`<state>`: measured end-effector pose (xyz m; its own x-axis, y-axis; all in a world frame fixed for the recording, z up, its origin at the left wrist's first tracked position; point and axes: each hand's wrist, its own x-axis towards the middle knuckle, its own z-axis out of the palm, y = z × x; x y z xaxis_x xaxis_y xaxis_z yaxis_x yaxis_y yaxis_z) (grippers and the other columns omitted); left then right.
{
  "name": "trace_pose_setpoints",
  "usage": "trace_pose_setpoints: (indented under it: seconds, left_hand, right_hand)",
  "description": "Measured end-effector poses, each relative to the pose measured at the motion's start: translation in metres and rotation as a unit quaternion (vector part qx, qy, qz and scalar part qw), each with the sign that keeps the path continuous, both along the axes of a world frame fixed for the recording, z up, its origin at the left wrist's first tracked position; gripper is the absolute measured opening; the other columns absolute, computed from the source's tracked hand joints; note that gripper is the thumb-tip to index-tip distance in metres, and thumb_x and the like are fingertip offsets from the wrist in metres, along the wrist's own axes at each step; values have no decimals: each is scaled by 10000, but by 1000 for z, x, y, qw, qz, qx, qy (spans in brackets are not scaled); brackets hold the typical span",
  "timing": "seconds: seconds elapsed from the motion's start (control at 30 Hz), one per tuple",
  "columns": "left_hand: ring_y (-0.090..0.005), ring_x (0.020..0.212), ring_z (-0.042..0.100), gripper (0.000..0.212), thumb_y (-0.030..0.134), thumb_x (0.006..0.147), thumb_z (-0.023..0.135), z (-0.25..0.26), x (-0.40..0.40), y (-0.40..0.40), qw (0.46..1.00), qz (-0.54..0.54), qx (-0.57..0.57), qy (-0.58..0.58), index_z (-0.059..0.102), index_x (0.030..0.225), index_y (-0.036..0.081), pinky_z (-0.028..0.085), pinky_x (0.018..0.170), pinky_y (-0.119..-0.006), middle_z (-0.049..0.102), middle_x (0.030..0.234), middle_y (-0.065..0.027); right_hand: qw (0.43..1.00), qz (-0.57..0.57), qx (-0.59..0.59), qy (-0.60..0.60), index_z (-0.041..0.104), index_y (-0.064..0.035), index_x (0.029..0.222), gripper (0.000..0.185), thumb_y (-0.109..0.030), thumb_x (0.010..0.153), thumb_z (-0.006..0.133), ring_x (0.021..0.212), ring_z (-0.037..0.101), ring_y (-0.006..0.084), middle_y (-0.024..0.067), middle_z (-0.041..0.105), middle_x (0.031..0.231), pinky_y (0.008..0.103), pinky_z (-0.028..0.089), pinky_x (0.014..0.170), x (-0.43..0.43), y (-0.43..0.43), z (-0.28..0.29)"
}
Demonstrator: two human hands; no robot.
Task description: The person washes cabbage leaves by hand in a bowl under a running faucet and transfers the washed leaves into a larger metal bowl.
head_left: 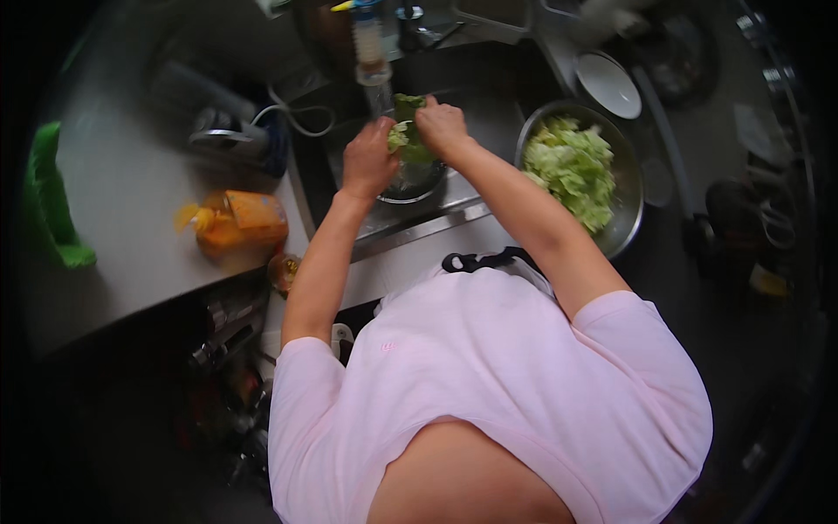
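Over the sink [481, 124], both hands are at a green lettuce-like leaf [411, 116], beside water running from a ribbed tap attachment [372, 56]. My left hand [372, 159] grips a pale piece of the leaf greens. My right hand [444, 129] pinches the darker leaf at its upper edge. Below the hands, a round metal bowl [411, 196] stands in the sink, its inside partly hidden by them. A large metal bowl [634, 223] to the right holds a heap of torn pale-green leaves [576, 170].
An orange pump bottle [242, 219] lies on the left counter, near a dark-and-silver appliance [229, 134] with a white cord [294, 118]. A green cloth [55, 196] is at the far left. Behind the large bowl is a white dish [609, 85].
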<state>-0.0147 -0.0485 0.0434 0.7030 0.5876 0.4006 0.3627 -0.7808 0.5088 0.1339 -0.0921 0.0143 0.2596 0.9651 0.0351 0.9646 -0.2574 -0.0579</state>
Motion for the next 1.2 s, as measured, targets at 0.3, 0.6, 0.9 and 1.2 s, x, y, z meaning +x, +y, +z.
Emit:
trace_pose_setpoints:
  seconds: [0.3, 0.6, 0.9, 1.2]
  left_hand:
    - [-291, 769, 554, 331, 100, 631, 637, 68, 116, -58, 978, -156, 7, -137, 493, 930, 107, 463, 635, -360, 552, 851, -96]
    - [-398, 1125, 314, 767, 508, 673, 576, 34, 208, -162, 946, -308, -16, 103, 268, 1256, 117, 299, 910, -447, 278, 1278, -186]
    - [-314, 1186, 305, 628, 492, 817, 379, 47, 198, -91, 884, -336, -316, 71, 287, 1281, 79, 270, 960, -329, 298, 1295, -191]
    - [-274, 882, 556, 308, 303, 790, 461, 45, 135, -61, 918, -226, -316, -82, 597, 972, 94, 420, 779, -337, 586, 933, -145]
  right_hand:
    - [933, 56, 313, 169, 416, -5, 1059, 308, -193, 818, 450, 700, 569, 223, 128, 521, 904, 359, 471, 644, 11, -55, -51]
    - [943, -153, 83, 284, 590, -57, 924, 268, -169, 696, 503, 828, 557, 317, 110, 501, 1084, 405, 444, 744, -12, -52, 15]
    - [922, -75, 222, 309, 597, -88, 899, 238, -188, 699, 515, 865, 557, 248, 66, 506, 1087, 348, 450, 745, 11, -40, -24]
    - [717, -23, 311, 623, 590, -74, 864, 205, -178, 703, 516, 879, 552, 234, 101, 490, 1111, 334, 444, 738, 29, -22, -58]
